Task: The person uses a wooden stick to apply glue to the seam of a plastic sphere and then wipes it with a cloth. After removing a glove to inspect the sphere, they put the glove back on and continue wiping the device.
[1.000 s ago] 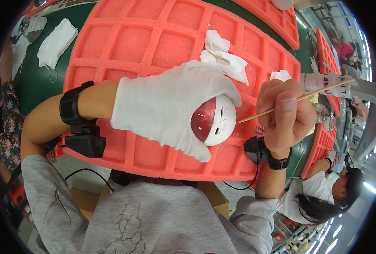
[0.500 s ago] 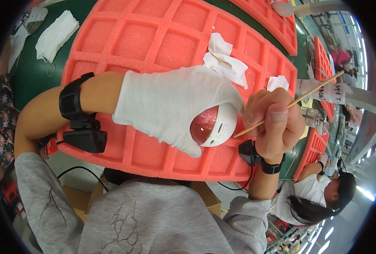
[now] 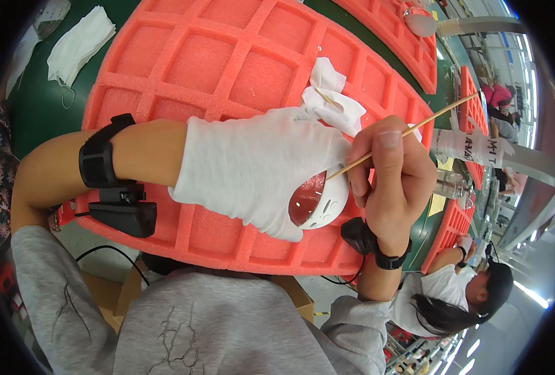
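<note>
Wooden stick: compared with the picture of half a second ago, the tip of the wooden stick has come from beside the lower right of the ball to the upper part of its white shell, near the border with the red face; if it touches, I cannot tell.
Right hand: the bare right hand has come nearer to the left hand; its fingers are pinching the stick.
Left hand: gloved in white, its fingers are curved around the ball from above and below.
Foam tray: the red foam tray has square compartments; over its ridges lie white tissues with a short stick on them.
Second tray: another foam tray bears a round white-and-red thing.
Glass jar: the jar stands right of the right hand; its content is too small to tell.
Ball: it is held above the foam tray, tilted, with a shiny dark-red face at left and a white shell with slots and small round marks at right.
</note>
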`<move>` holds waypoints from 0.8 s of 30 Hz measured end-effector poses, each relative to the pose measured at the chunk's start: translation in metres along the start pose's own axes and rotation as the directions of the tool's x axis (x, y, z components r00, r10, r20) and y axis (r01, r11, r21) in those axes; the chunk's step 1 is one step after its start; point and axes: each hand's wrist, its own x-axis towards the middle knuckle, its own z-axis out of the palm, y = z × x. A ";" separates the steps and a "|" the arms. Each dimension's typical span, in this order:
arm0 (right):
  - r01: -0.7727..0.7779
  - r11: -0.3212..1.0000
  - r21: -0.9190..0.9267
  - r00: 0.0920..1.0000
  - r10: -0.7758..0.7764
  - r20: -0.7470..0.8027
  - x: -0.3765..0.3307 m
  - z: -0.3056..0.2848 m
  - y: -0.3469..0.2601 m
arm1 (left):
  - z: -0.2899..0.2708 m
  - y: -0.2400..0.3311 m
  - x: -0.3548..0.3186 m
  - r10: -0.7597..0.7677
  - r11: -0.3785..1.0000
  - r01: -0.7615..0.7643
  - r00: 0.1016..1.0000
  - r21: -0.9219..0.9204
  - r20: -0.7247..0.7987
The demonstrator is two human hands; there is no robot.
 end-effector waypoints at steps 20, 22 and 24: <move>0.071 0.922 -0.381 0.996 -0.085 -0.019 0.005 0.017 -0.016 | -0.007 0.007 0.006 -0.044 0.990 0.023 0.988 0.138 0.148; 0.027 0.941 -0.339 0.997 -0.048 -0.055 0.006 0.017 -0.015 | -0.004 0.006 0.006 -0.038 0.989 0.016 0.988 0.147 0.149; 0.020 0.939 -0.343 0.997 -0.046 -0.066 0.005 0.018 -0.017 | -0.003 0.006 0.006 -0.059 0.995 0.051 0.993 0.083 0.100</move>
